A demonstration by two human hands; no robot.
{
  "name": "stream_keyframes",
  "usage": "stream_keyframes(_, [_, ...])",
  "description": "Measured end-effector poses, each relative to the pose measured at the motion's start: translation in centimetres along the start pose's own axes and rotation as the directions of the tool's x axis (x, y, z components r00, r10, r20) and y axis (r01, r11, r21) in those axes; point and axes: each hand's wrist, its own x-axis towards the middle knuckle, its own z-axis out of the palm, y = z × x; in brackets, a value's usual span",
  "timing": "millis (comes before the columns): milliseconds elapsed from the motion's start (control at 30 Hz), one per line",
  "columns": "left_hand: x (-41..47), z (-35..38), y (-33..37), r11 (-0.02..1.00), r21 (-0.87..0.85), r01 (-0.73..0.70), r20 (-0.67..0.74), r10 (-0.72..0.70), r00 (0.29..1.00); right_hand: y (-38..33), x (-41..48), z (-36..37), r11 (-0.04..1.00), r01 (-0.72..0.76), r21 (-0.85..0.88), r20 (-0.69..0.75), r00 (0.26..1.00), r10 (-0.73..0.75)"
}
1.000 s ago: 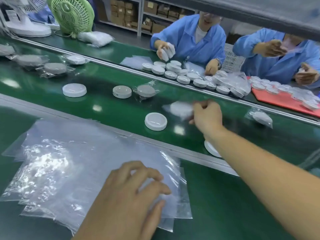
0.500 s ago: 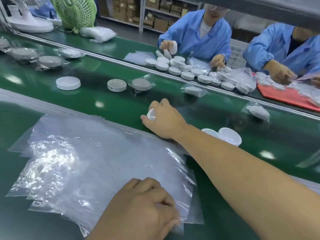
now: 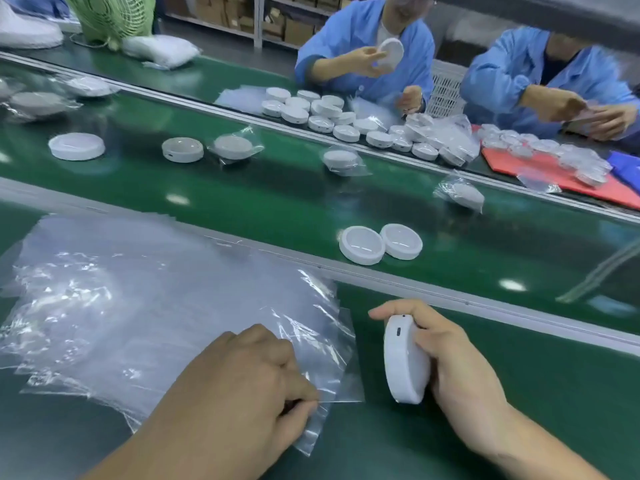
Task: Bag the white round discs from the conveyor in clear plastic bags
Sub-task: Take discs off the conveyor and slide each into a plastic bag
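Note:
My right hand [image 3: 446, 355] grips a white round disc [image 3: 406, 358] on edge, just above the green bench and to the right of the bags. My left hand [image 3: 249, 386] pinches the near right corner of the top clear plastic bag [image 3: 325, 372] on a spread stack of bags [image 3: 138, 296]. Two bare discs [image 3: 362, 244] [image 3: 401, 241] lie side by side on the conveyor belt [image 3: 263, 206] beyond the metal rail. Two further bare discs [image 3: 77, 146] [image 3: 182, 149] sit at the belt's left.
Bagged discs [image 3: 233, 147] [image 3: 343, 161] [image 3: 462, 195] lie on the belt. Two people in blue coats [image 3: 349, 46] [image 3: 540, 74] work across it, behind a cluster of discs [image 3: 332, 116] and a red mat [image 3: 568, 178]. A green fan [image 3: 110, 15] stands at the far left.
My right hand picked a disc off the belt and drew it back over the rail to the bench beside the bags. My left hand curled onto the top bag's corner.

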Motion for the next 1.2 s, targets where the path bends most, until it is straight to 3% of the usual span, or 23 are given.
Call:
stream_keyframes(100, [-0.2, -0.3, 0.2, 0.999, -0.016, 0.050, 0.008, -0.050, 0.999, -0.4, -0.9, 0.1, 0.917, 0.312, -0.248, 0.016, 0.948, -0.318])
stream_keyframes(200, [-0.4, -0.7, 0.2, 0.974, -0.102, 0.204, -0.021, -0.207, 0.978, -0.8, -0.9, 0.3, 0.636, 0.651, -0.415, 0.103, 0.728, -0.678])
stream_keyframes(300, [-0.5, -1.2, -0.1, 0.895, -0.292, 0.336, -0.082, -0.374, 0.924, -0.7, -0.4, 0.4, 0.436, 0.760, -0.482, 0.175, 0.571, -0.802])
stream_keyframes(433, [-0.3, -1.7, 0.2, 0.847, -0.383, 0.369, -0.147, -0.450, 0.881, -0.4, -0.3, 0.0, 0.301, 0.766, -0.568, 0.254, 0.511, -0.821])
stream_keyframes(567, [-0.2, -1.6, 0.6, 0.812, -0.497, 0.305, -0.150, -0.427, 0.892, -1.0, -0.3, 1.2, 0.442, 0.808, -0.389, 0.171, 0.535, -0.828])
stream_keyframes(700, [-0.2, -1.9, 1.3, 0.627, -0.751, 0.206, -0.024, -0.337, 0.941, -1.9, -0.8, 2.3, 0.643, 0.729, -0.234, -0.037, 0.654, -0.755])
stream_keyframes(800, [-0.2, -1.7, 1.9, 0.721, -0.680, 0.131, -0.090, -0.260, 0.961, -2.1, -1.3, 3.4, 0.774, 0.632, -0.027, -0.147, 0.764, -0.629])
stream_keyframes(867, [0.0, -1.2, 2.8, 0.754, -0.648, 0.111, -0.249, -0.348, 0.904, -2.2, -1.4, 4.0, 0.851, 0.512, 0.120, -0.138, 0.857, -0.496])
stream_keyframes(933, [0.5, -0.8, 3.9, 0.673, -0.734, 0.090, -0.368, -0.505, 0.781, -2.5, -1.5, 4.3, 0.926, 0.303, 0.224, -0.019, 0.952, -0.306])
stream_keyframes(1000, [1.0, -0.1, 4.0, 0.591, -0.805, 0.048, -0.407, -0.609, 0.680, -3.0, -1.3, 4.4, 0.972, 0.128, 0.199, 0.092, 0.985, -0.149])
stream_keyframes(1033, [1.1, 0.1, 3.7, 0.578, -0.815, 0.044, -0.405, -0.621, 0.671, -3.5, -0.7, 4.4, 0.983, 0.093, 0.155, 0.113, 0.987, -0.111])
stream_keyframes(1100, [1.0, 0.2, 2.3, 0.701, -0.707, 0.096, -0.451, -0.550, 0.703, -4.7, 1.8, 3.9, 0.991, 0.127, 0.042, 0.048, 0.991, -0.129])
stream_keyframes(1167, [0.7, 0.1, 0.2, 0.914, -0.381, 0.144, -0.507, -0.336, 0.794, -5.7, 6.2, 2.4, 0.967, 0.183, -0.177, -0.088, 0.976, -0.201])
stream_keyframes(1200, [0.6, 0.1, -0.9, 0.973, -0.191, 0.129, -0.480, -0.207, 0.852, -6.1, 8.9, 1.4, 0.940, 0.198, -0.277, -0.180, 0.950, -0.253])
